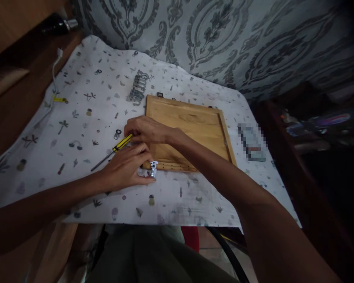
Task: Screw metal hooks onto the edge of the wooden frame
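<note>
My left hand is clamped on the metal hinge, thumb below and forefinger above. The hinge sits at the near left corner of the wooden panel; my fingers mask part of it. My right hand is curled over the panel's left edge. Its fingertips are obscured, so I cannot tell whether it grips the yellow screwdriver, whose handle end reaches my fingers. My right forearm conceals part of the panel. On the tabletop, an item right of the panel is pixelated beyond identification.
</note>
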The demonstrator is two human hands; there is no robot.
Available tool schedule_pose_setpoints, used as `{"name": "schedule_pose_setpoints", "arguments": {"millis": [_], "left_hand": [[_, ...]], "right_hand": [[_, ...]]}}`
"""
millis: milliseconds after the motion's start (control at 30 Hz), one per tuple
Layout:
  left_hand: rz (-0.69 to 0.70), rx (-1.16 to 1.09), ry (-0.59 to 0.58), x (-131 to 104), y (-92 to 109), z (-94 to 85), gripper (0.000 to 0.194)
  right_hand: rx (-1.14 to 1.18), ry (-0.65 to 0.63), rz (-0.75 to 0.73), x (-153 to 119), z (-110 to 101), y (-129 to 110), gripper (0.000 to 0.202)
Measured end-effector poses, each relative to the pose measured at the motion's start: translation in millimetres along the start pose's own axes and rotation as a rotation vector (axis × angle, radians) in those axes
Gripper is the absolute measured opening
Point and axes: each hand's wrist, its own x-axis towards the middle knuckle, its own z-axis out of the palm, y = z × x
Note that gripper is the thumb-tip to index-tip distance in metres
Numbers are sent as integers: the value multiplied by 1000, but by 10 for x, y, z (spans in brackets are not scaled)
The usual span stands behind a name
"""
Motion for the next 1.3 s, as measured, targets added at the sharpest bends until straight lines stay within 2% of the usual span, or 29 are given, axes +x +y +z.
{"name": "schedule_pose_setpoints", "arguments": {"millis": [133,233,300,367,433,500,600,700,833,1033,1167,1300], "left_hand": [[9,-18,4,0,14,-5,33],[18,-27,2,-7,14,-13,33],[26,-23,-1,-11,10,-20,33],[35,-17,-6,-13,7,-24,32],[41,-13,-11,-11,6,-26,31],[41,-10,-16,-9,8,-25,30],[34,-2,-9,-5,12,-17,33],[22,-2,-5,-4,8,-6,35],[3,-9,-5,1,4,3,35],[0,-17,-7,8,14,-4,33],[10,-2,-11,2,12,-7,31],[27,-2,13,-1,4,4,32]], "right_hand": [[261,185,-31,-190,-127,25,10],[440,348,33,-486,-244,-47,33],[499,665,161,-704,-273,-184,31],[553,941,224,-898,-241,-378,30],[603,1171,244,-1048,-153,-597,29],[600,1296,279,-1150,-31,-803,28],[469,1308,386,-1218,151,-1033,30],[403,1293,434,-1227,270,-1137,31],[419,1228,378,-1235,334,-1118,25],[407,1109,426,-1284,384,-1046,32],[421,1090,389,-1279,395,-1030,26],[401,1093,411,-1258,408,-1003,29]]}}
